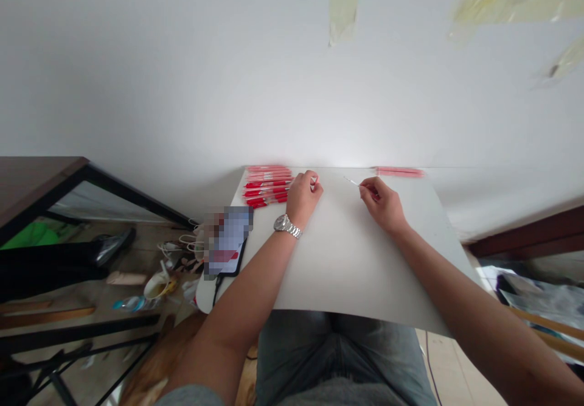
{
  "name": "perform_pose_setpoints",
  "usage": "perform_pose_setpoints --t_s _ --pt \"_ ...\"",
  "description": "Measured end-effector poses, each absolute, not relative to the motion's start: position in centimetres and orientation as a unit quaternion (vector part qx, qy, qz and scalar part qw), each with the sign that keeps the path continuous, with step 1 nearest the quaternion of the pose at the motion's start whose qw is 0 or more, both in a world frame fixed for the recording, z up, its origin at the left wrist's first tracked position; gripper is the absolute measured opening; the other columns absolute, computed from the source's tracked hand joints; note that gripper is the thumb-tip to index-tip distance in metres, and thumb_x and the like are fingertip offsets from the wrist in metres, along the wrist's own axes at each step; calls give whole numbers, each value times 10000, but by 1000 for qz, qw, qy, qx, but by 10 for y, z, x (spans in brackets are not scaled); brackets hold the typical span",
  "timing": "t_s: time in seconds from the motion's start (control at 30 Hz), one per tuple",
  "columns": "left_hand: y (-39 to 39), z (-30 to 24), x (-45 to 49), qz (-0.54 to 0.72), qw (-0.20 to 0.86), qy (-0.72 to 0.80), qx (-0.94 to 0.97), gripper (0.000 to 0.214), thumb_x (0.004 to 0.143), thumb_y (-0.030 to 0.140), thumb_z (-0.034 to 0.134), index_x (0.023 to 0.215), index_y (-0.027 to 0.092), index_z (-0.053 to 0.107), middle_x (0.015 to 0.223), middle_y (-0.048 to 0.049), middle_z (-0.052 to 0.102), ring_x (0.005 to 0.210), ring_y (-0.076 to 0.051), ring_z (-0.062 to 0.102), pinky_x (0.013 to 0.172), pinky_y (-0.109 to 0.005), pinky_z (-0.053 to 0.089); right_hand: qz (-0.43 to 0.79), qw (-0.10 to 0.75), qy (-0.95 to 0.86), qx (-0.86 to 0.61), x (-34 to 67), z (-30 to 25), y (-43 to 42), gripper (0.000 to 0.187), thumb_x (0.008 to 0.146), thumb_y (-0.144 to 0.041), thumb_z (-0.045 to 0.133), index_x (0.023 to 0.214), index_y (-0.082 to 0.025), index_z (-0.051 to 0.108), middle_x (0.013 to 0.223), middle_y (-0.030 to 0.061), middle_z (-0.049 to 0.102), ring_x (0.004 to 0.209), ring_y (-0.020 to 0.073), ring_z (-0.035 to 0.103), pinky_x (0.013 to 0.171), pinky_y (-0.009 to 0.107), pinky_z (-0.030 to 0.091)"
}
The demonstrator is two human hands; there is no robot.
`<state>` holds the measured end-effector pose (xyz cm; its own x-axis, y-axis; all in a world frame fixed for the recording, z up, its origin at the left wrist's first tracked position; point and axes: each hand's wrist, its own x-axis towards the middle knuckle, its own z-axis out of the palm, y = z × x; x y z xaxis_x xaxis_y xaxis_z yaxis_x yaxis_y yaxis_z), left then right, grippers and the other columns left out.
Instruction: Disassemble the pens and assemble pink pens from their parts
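My left hand (302, 196), with a metal watch on the wrist, is curled closed beside a row of red pens (267, 185) at the far left of a white board (347, 260); something small and red-white shows at its fingertips. My right hand (381, 203) pinches a thin white pen refill (351, 181), whose tip points left toward the other hand. Both hands rest on the board across my lap.
A pink pen pack (399, 172) lies at the board's far right edge. A phone (227, 241) on a cable sits at the board's left edge. A dark table (41, 187) and floor clutter with a cup (156, 284) are to the left. A white wall stands behind.
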<state>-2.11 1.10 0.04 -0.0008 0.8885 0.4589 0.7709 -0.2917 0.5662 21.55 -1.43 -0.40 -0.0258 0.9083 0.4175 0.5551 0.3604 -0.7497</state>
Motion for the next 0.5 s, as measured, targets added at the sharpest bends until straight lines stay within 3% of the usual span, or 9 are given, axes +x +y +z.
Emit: perform_pose_setpoints --t_s 0.17,0.5 --pt "11 0 -22 343 70 615 706 194 883 111 622 1026 240 640 979 -49 627 850 -189 624 762 -316 481 195 452 -689 -532 215 -5 -14 193 959 -410 577 1014 -238 647 865 33 707 754 184 645 722 306 483" --pt "16 -7 -24 392 94 589 700 203 833 72 654 967 224 660 941 -43 582 756 -174 592 736 -329 488 191 445 -693 -534 215 -6 -14 229 963 -443 565 1013 -237 652 873 47 724 746 189 642 716 319 491"
